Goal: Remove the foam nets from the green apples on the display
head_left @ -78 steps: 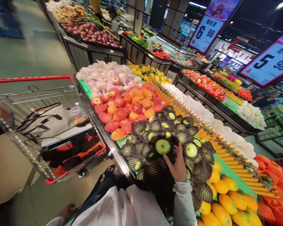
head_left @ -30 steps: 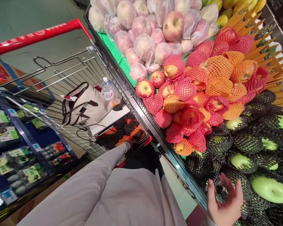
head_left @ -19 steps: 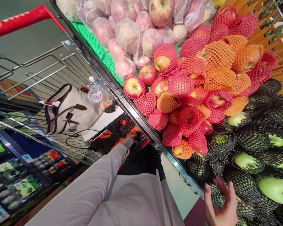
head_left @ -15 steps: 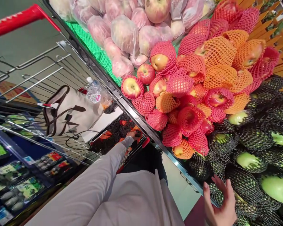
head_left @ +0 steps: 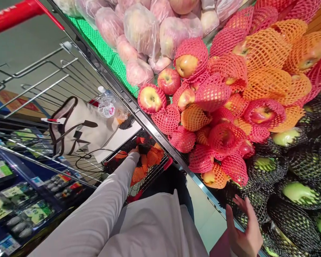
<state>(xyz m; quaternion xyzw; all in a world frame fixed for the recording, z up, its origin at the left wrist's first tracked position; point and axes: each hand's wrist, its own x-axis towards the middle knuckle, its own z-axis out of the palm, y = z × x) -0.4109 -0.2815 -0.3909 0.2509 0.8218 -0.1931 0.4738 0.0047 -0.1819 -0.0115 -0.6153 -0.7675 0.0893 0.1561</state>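
Down in the shopping cart, my left hand [head_left: 134,150] is among fruit in orange foam nets [head_left: 152,156] and black foam nets. Its fingers look curled by a small dark object [head_left: 142,148], too small and partly hidden to name. My right hand [head_left: 244,228] is open with fingers apart, holding nothing, at the edge of the display by green fruit in black foam nets [head_left: 299,192]. Up from it lie apples in pink nets [head_left: 227,137] and orange nets [head_left: 267,84]. A bare red apple [head_left: 169,81] sits near the display's rim.
The wire cart [head_left: 40,67] with a red handle [head_left: 13,18] stands against the display's metal rim [head_left: 149,125]. It carries a beige bag [head_left: 82,125] and a clear plastic bottle [head_left: 107,103]. Bagged pink fruit [head_left: 141,28] fills the far display. A shelf with packaged goods [head_left: 24,214] is lower left.
My left hand has moved left and slightly up within the cart, uncovering more orange-netted fruit. My right hand has shifted slightly left and stays open. The view has moved closer to the display.
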